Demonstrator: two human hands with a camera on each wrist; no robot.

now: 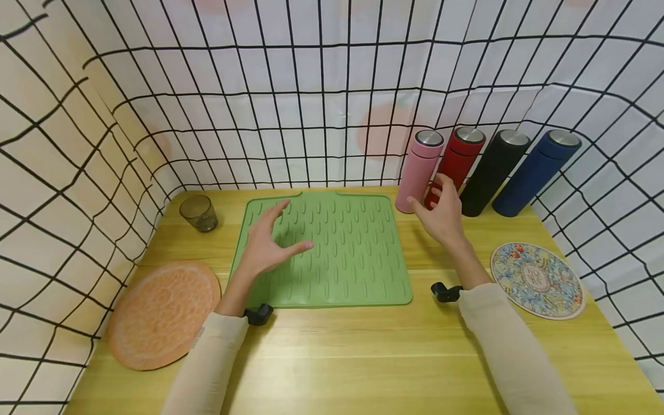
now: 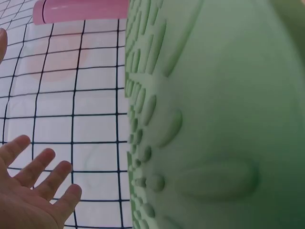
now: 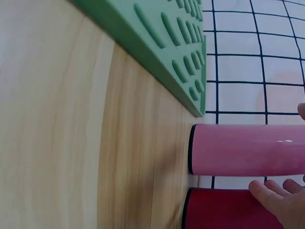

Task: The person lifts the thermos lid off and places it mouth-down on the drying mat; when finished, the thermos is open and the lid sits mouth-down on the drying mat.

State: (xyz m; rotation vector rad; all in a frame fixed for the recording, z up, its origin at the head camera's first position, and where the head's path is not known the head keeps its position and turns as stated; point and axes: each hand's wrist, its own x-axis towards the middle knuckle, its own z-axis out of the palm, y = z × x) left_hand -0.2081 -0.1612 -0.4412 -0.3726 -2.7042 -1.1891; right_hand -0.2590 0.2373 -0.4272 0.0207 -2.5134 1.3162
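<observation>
My left hand [image 1: 263, 245] hovers over the left part of a green ridged mat [image 1: 337, 248], thumb and fingers spread and nothing between them. In the left wrist view its spread fingers [image 2: 43, 179] show beside the mat. At the back right, my right hand [image 1: 441, 210] reaches toward a pink thermos bottle [image 1: 415, 176], thumb overlapping its lower part in the head view. The other fingers lie in front of a red thermos bottle [image 1: 459, 155]. From the right wrist, the pink bottle [image 3: 243, 150] appears between the parted thumb and fingers.
Right of the red bottle stand a black bottle [image 1: 493, 173] and a blue bottle [image 1: 536, 173]. A patterned round mat [image 1: 536, 279] lies at the right. An orange round mat [image 1: 163, 314] and a brown glass [image 1: 199, 213] are at the left. Black wire grid [image 1: 321, 92] encloses the table.
</observation>
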